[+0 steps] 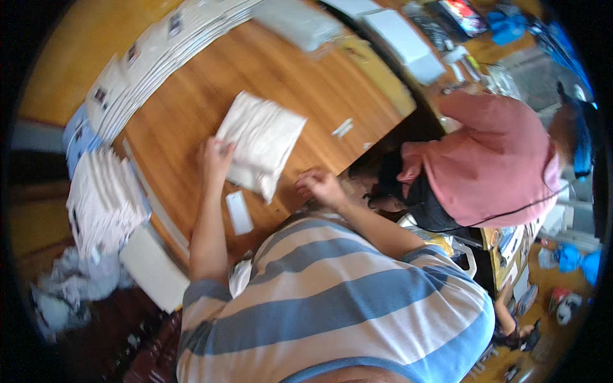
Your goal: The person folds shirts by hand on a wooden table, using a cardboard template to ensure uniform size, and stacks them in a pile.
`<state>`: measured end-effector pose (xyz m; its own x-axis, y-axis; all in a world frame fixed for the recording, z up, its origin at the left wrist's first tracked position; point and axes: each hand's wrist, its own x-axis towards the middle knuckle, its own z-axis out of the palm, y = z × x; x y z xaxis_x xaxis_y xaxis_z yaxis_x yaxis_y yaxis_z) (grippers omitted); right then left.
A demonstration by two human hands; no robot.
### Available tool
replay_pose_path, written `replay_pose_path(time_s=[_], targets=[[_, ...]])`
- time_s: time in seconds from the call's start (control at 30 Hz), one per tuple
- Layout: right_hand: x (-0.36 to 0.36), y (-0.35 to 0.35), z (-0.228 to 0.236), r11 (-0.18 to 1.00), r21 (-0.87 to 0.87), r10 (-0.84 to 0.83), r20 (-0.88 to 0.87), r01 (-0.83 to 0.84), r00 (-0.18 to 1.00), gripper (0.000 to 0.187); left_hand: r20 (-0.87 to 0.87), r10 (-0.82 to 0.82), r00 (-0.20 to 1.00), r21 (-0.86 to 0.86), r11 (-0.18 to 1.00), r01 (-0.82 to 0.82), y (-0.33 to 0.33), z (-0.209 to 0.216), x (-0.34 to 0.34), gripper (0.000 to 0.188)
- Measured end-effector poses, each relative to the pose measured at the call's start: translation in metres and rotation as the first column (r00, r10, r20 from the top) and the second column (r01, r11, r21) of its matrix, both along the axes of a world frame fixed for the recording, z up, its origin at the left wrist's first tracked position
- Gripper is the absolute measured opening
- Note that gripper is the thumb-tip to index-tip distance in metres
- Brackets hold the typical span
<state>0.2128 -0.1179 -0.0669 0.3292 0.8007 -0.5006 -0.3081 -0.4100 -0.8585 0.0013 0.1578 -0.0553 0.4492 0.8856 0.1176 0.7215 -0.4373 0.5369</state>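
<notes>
A folded white garment (262, 134) lies at a slant on the wooden table, its near corner hanging loose. My left hand (217, 159) is at its left edge, the thumb over the cloth and the fingers closed along the side. My right hand (321, 186) is beyond the garment's lower right side, apart from it, over the table's near edge. Its fingers are loosely bent and a little spread, with nothing visible in them. Between my forearms, close to me, lies a white rectangular card (239, 212).
Stacked folded white garments (159, 51) line the table's far left edge; another pile (105, 198) sits nearer. Plastic-wrapped packs (297, 24) lie at the back. Small white strips (343, 127) rest toward the right. A person in a pink top (491, 153) works close on my right.
</notes>
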Motion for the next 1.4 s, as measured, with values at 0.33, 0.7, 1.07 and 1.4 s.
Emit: replay_pose_path(time_s=[0.33,0.7,1.07,1.4], targets=[[0.012,0.044,0.017,0.957,-0.288,0.134,0.387,-0.018,0.913,0.055,0.072,0.056,0.996,-0.532,0.846,-0.010,-0.029,-0.005,-0.018,0.066],[0.074,0.098,0.060,0.906,-0.403,0.239,0.237,-0.128,0.942,0.068,0.348,0.152,0.925,-0.800,0.563,0.209,-0.059,0.011,-0.006,0.042],[0.085,0.211,0.169,0.914,0.276,0.028,0.691,-0.299,0.722,0.044,0.547,0.254,0.798,-0.458,0.889,0.031,-0.001,0.135,0.009,0.039],[0.074,0.107,0.037,0.839,-0.327,0.525,0.697,-0.436,0.489,0.054,-0.081,0.211,0.974,-0.499,0.837,-0.223,-0.129,0.008,-0.026,0.045]])
